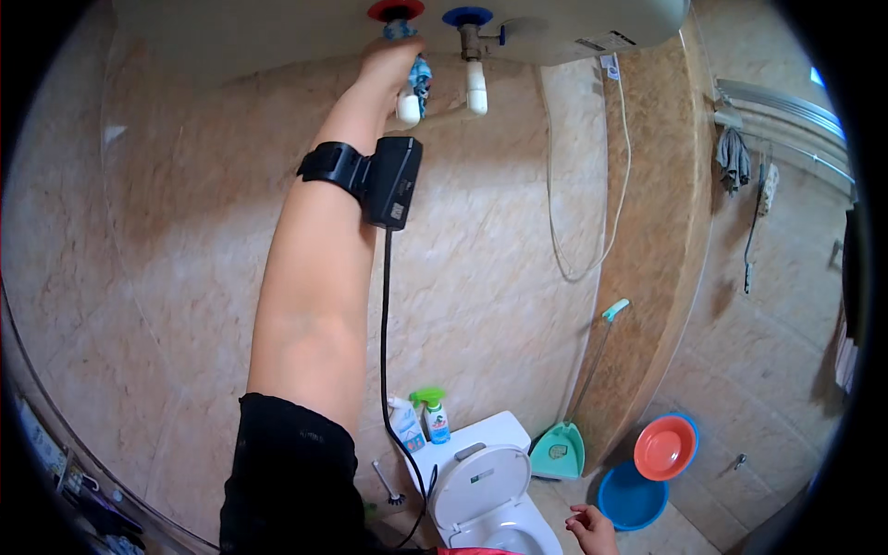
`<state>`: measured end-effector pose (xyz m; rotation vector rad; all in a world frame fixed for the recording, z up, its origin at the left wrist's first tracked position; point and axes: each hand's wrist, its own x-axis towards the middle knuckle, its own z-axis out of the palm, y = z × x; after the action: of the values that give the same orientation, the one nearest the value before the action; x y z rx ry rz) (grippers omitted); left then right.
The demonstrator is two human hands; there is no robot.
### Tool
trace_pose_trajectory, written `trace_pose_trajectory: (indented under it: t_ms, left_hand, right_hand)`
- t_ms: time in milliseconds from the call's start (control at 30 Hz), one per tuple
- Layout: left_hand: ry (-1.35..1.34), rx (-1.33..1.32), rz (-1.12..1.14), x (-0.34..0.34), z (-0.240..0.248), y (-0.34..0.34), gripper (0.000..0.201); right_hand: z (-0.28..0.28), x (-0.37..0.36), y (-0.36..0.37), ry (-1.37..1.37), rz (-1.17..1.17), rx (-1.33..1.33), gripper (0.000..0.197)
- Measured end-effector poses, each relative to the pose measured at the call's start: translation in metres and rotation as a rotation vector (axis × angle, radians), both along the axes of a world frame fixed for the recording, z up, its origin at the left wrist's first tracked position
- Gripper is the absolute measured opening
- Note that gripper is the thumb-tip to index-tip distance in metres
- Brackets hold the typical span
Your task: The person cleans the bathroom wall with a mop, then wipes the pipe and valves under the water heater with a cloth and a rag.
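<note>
My left hand (390,63) is raised to the underside of a white water heater (250,42). Its fingers are closed round a blue patterned cloth (420,79), pressed against the pipe below a red ring (396,10). The hand and cloth cover most of that pipe; a white elbow fitting (408,110) shows beneath. Beside it, a metal valve (471,42) hangs from a blue ring (467,16) above a second white pipe (476,88). Low on the right, my right hand (592,530) is partly in view, loosely bent fingers apart, holding nothing visible.
Below stands a toilet (482,488) with its lid up and two spray bottles (435,421) on the tank. A green dustpan (559,451), a blue basin (633,496) and a red basin (666,448) are at right. A white cord (553,217) hangs on the wall.
</note>
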<state>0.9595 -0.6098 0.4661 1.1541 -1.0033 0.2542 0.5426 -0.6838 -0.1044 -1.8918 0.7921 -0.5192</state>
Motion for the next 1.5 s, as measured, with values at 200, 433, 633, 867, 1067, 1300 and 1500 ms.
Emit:
trace_pose_trajectory:
  t_ms: [200,433,633,867,1067,1300,1500]
  left_hand:
    - [-0.264,0.166,0.684,0.015,-0.012,-0.005,0.036]
    - [-0.315,0.070,0.734,-0.017,-0.052,0.001,0.035]
    - [-0.429,-0.030,0.819,-0.014,-0.067,0.001,0.037]
    - [-0.383,-0.311,0.543,0.013,-0.110,0.015,0.023]
    - [-0.365,-0.503,0.581,0.015,-0.113,0.034,0.036]
    - [-0.238,-0.719,0.533,0.018,-0.117,0.040,0.054]
    - [-0.824,-0.421,0.777,0.019,-0.123,-0.013,0.063]
  right_hand:
    - [0.000,0.001,0.005,0.071,0.013,-0.058,0.029]
    - [0.001,0.002,0.011,0.084,0.079,-0.130,0.029]
    - [0.003,0.002,0.014,0.141,0.101,-0.191,0.031]
    - [-0.002,-0.002,0.010,0.161,0.127,-0.183,0.032]
    - [-0.010,0.001,0.000,0.170,0.153,-0.212,0.032]
    - [-0.006,0.005,0.006,0.212,0.190,-0.274,0.032]
    - [-0.022,-0.005,-0.007,0.260,0.134,-0.263,0.032]
